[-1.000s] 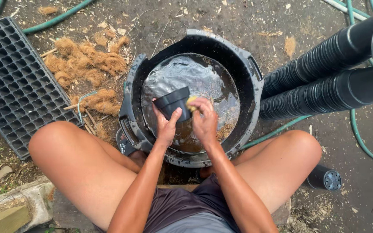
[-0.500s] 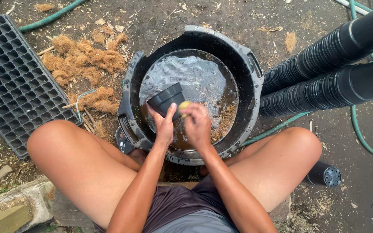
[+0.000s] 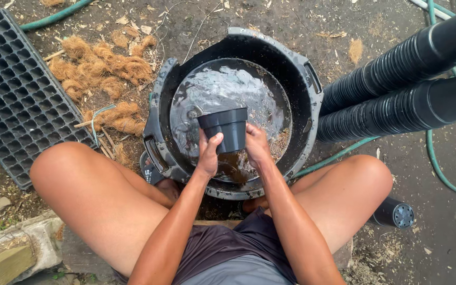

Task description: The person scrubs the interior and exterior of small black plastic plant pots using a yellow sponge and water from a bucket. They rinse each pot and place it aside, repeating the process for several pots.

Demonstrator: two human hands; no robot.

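A small black plastic plant pot (image 3: 225,128) is lifted above the water in a round black tub (image 3: 312,95), held nearly upright. My left hand (image 3: 208,157) grips the pot from its left side, thumb up along the wall. My right hand (image 3: 255,145) holds its right side and base. Brown water runs down from the pot's underside into the tub. The tub sits on the ground between my bent knees and holds murky water with bits of debris.
A black seedling cell tray (image 3: 14,95) lies at left beside clumps of brown coconut fibre (image 3: 112,68). Two long stacks of nested black pots (image 3: 402,84) lie at right. A green hose (image 3: 439,169) curls past them. One loose pot (image 3: 394,212) lies by my right knee.
The pot has come up out of the water and turned from tilted to nearly upright. The yellow thing seen in my right hand earlier is no longer visible.
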